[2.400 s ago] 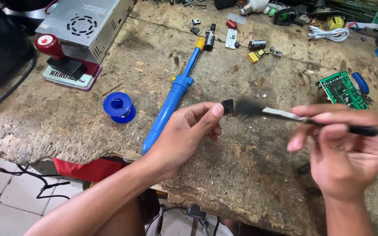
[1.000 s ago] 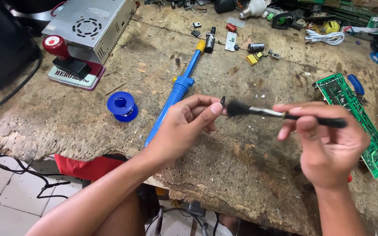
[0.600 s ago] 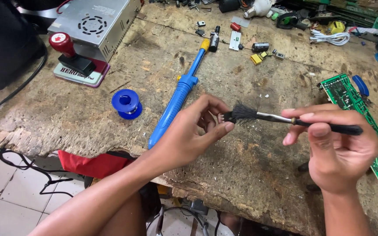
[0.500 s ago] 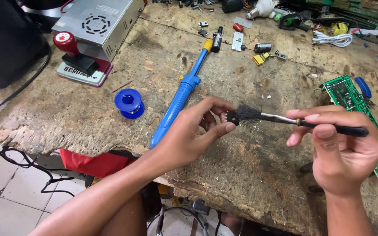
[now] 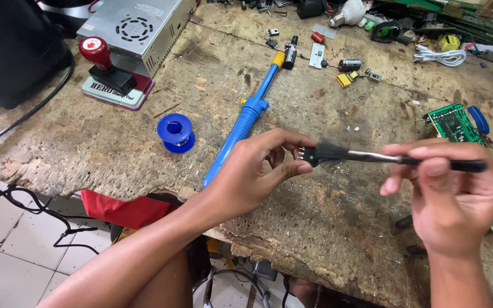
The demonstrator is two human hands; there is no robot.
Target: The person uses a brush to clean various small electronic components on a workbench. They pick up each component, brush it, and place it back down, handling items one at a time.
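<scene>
My left hand (image 5: 255,174) pinches a small black component with short metal pins (image 5: 304,155) between thumb and fingers, above the worn wooden bench (image 5: 338,228). My right hand (image 5: 449,199) grips a thin brush (image 5: 383,158) with a black handle and metal ferrule. Its dark bristles (image 5: 329,153) touch the component. Both hands hover over the front part of the bench, near its edge.
A blue desoldering pump (image 5: 246,117) lies just behind my left hand, beside a blue solder spool (image 5: 175,132). A green circuit board (image 5: 457,128) lies at right. At back left stand a stamp with a red knob (image 5: 106,65) and a grey power supply box (image 5: 138,25). Small parts litter the back.
My hands have stayed together while the brush bristles kept rubbing the small component. The view has shifted slightly, so the bench items sit a little further right and lower.
</scene>
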